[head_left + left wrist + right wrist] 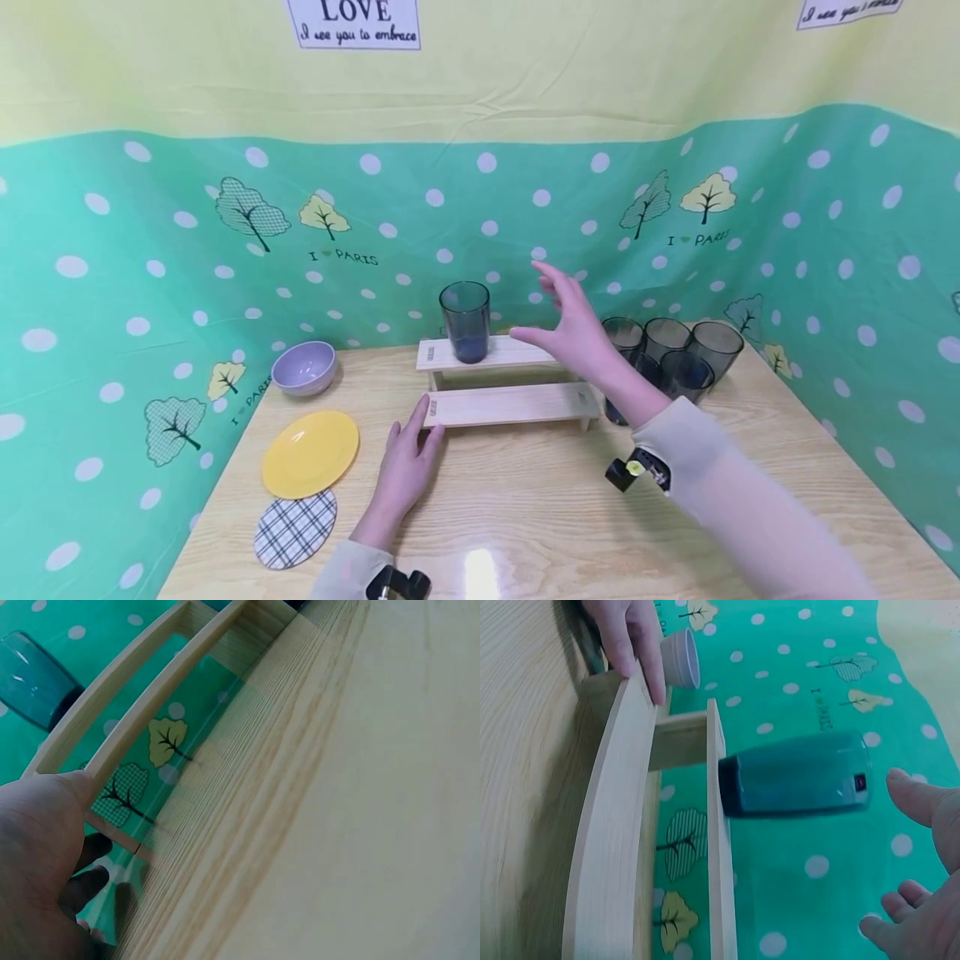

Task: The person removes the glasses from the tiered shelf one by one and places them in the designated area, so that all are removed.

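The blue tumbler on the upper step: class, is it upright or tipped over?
Upright. The blue tumbler stands base-down on the wooden step shelf, rim upward.

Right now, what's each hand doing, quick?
Left hand: open, fingertips touching the two-step pale wooden rack.
Right hand: open, holding nothing, beside the dark blue glass tumbler.

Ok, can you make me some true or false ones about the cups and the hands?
1. A blue cup stands on the top step of the wooden shelf. True.
2. The right hand holds that cup. False: it is open, beside the cup, not touching it.
3. The left hand touches the lower step's end. True.
4. The yellow plate sits on the shelf. False: it lies on the table.
5. More cups stand to the right. True.
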Tool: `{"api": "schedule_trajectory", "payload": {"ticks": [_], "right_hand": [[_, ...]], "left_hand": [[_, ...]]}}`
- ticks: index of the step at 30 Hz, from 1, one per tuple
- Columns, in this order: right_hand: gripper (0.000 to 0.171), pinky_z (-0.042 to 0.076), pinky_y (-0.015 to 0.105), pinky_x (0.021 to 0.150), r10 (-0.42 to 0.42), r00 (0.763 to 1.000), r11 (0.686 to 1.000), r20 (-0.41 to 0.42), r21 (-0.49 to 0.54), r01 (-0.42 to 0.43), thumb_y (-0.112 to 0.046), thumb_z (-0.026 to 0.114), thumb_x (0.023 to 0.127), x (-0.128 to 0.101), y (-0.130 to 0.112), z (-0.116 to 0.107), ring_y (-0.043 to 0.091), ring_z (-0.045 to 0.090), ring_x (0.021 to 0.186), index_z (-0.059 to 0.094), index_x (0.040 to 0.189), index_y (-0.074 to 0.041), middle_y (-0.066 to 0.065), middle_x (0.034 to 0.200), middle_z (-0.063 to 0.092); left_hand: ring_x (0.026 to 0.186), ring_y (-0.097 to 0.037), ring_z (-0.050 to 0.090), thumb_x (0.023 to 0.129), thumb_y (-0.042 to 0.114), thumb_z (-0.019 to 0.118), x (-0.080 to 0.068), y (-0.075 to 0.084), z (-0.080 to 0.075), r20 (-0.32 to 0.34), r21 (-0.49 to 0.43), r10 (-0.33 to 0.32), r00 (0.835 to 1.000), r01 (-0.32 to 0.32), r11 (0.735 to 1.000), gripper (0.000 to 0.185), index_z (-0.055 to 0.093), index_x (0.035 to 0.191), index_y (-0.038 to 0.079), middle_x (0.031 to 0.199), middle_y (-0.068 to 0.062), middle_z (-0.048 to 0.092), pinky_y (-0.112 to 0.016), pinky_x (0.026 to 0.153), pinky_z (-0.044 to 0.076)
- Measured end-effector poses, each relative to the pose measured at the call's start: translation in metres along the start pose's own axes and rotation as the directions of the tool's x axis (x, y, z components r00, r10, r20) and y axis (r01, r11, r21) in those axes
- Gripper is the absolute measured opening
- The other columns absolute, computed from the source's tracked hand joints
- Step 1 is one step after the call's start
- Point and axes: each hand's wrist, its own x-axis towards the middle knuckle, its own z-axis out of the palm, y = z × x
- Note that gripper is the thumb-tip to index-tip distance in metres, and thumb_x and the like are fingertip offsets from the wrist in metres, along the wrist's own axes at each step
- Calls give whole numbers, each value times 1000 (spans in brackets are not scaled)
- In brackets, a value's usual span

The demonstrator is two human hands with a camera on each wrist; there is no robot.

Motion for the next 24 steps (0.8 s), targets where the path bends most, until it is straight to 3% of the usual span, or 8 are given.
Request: {"api": "schedule_trajectory", "payload": {"ticks": [4, 15, 24], "right_hand": [[104, 35, 46, 131, 8, 1000, 1000, 12, 15, -8, -20, 96, 91, 10, -2, 15, 31, 42, 154, 33, 174, -24, 16, 164, 40], [104, 48, 57, 120, 21, 998, 1000, 57, 12, -22, -26, 96, 91, 28, -7, 46, 41, 46, 151, 33, 174, -26, 18, 165, 44], [106, 47, 59, 120, 25, 996, 1000, 88, -10, -24, -28, 94, 93, 35, 0, 60, 41, 44, 153, 29, 176, -24, 19, 170, 41]], "left_hand": [[161, -59, 16, 116, 39, 59, 0, 0, 0, 5, -7, -1, 1000, 1, 1000, 67, 33, 176, 19, 170, -15, 46, -72, 132, 12], [158, -66, 17, 116, 41, 58, -2, 2, -1, 4, 10, -8, 1000, 8, 1000, 67, 35, 175, 20, 169, -17, 48, -81, 124, 21], [158, -66, 16, 117, 42, 57, -2, 3, -1, 0, 6, -16, 1000, 16, 1000, 66, 35, 175, 21, 169, -17, 47, -82, 123, 20]]}}
